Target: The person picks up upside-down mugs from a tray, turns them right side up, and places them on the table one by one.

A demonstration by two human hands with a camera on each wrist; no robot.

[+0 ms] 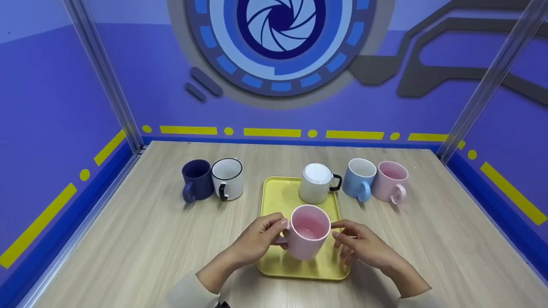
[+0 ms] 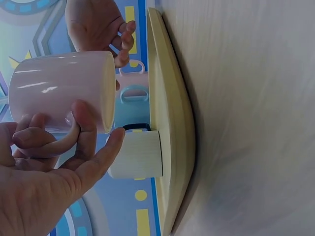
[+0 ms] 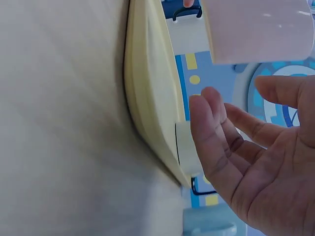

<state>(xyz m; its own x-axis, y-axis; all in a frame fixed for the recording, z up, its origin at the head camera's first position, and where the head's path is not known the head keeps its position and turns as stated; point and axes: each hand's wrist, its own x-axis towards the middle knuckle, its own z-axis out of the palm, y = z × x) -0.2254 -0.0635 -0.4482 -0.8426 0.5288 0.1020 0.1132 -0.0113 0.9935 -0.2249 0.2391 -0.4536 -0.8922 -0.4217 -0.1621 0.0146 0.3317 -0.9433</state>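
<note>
My left hand (image 1: 259,237) grips the handle of a pink mug (image 1: 305,252). The mug is held above the front of a yellow tray (image 1: 274,269), with its mouth facing up. Fingers curl through the handle in the left wrist view. My right hand (image 1: 370,248) is just right of the mug with loosely bent fingers. A gap between that hand (image 3: 256,162) and the mug (image 3: 261,32) shows in the right wrist view, and it holds nothing. At the back of the tray stands a white mug (image 1: 314,188), upside down, its black handle to the right.
Behind the tray to the left stand a dark blue mug (image 1: 201,186) and a white mug with black rim (image 1: 233,186). Right of the tray are a light blue mug (image 1: 354,184) and another pink mug (image 1: 383,188). Decorated panels (image 1: 274,115) enclose the wooden table (image 1: 171,235).
</note>
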